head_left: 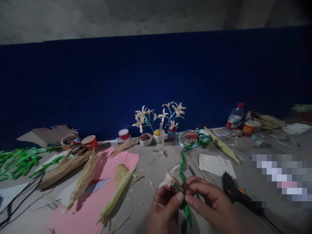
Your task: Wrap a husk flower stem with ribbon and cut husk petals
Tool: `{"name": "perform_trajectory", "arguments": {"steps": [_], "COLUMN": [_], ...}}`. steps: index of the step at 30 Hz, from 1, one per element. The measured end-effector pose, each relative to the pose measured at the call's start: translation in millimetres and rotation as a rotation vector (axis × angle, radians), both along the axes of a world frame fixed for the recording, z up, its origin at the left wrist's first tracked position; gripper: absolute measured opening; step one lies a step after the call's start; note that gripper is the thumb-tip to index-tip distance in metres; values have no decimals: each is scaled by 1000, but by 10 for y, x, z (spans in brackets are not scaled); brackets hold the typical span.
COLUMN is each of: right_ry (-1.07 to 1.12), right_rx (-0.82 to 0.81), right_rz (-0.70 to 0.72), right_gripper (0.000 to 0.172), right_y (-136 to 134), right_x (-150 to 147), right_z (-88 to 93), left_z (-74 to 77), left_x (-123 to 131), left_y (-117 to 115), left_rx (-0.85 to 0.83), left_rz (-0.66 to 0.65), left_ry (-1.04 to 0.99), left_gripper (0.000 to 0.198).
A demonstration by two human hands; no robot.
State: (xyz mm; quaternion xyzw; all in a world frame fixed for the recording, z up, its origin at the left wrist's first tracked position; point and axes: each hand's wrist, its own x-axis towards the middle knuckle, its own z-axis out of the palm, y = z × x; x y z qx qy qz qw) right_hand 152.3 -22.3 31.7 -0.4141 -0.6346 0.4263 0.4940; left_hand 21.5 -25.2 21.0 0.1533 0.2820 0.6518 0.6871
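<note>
My left hand (pixel 163 208) and my right hand (pixel 212 204) meet at the bottom middle. Both pinch a green ribbon (pixel 182 165) that trails away towards a ribbon roll (pixel 202 139). A small pale husk flower (pixel 168 179) sticks up from my left fingers, right against the ribbon. The ribbon's lower end hangs between my wrists.
A black glue gun (pixel 232 190) lies right of my hands. Pink paper (pixel 97 195) with corn husks (pixel 80 175) and a husked cob (pixel 117 195) lies left. Small cups (pixel 159 136) holding husk flowers (pixel 158 115), a red cup (pixel 89 142), a water bottle (pixel 234 117) and green strips (pixel 17 161) stand beyond.
</note>
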Motion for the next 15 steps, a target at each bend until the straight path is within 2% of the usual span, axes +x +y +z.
{"name": "perform_trajectory", "arguments": {"steps": [8, 10, 13, 15], "right_ry": [69, 71, 28, -30], "right_rx": [-115, -94, -75, 31], "right_rz": [58, 67, 1, -54], "right_gripper": [18, 20, 18, 14], "right_y": [27, 29, 18, 6], "right_x": [65, 67, 66, 65], "right_z": [3, 4, -18, -62], "left_z": [-1, 10, 36, 38], "left_x": [-118, -137, -146, -143], "left_y": [57, 59, 54, 57], "left_rx": [90, 101, 125, 130], "left_rz": [-195, -207, -186, -140], "left_ry": [146, 181, 224, 212], "left_gripper": [24, 25, 24, 23]}}
